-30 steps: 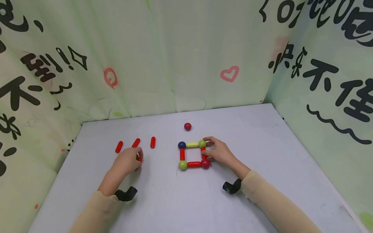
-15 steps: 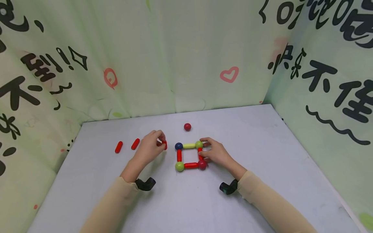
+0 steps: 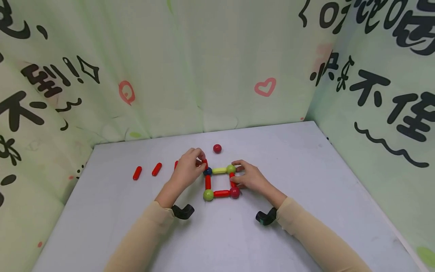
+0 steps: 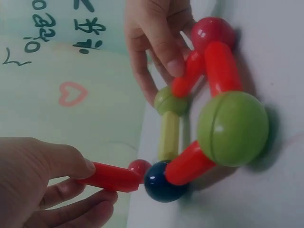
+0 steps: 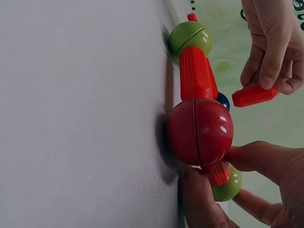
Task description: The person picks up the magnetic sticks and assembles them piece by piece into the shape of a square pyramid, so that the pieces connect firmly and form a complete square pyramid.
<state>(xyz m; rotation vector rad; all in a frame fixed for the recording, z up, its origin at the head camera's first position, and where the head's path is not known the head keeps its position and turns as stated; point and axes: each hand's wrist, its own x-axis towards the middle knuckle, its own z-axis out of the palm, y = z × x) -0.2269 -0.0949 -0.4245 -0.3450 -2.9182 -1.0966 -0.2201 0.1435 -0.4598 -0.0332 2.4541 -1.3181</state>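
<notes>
My left hand (image 3: 186, 167) pinches a red rod (image 4: 111, 177) between thumb and fingers. One end of that rod points at the blue ball (image 4: 164, 183), close above it. The blue ball is the far left corner of a square of balls and rods lying on the table. A green ball (image 3: 209, 195) and a red ball (image 3: 235, 192) form its near corners, another green ball (image 3: 231, 169) the far right one. Red rods join three sides, a yellow rod (image 3: 219, 170) the far side. On the right side, my right hand (image 3: 252, 176) holds the square by its red side rod (image 5: 218, 174).
Beyond the square lies a loose red ball (image 3: 217, 149). Two loose red rods, one farther left (image 3: 137, 173), lie left of my left hand; a third rod (image 3: 176, 164) is partly hidden behind it. A printed curtain (image 3: 217, 75) hangs behind the white table (image 3: 272, 241).
My left hand has carried a red rod from the left group rightward to the blue ball. The square shifted slightly left, with my right hand still holding its right side.
</notes>
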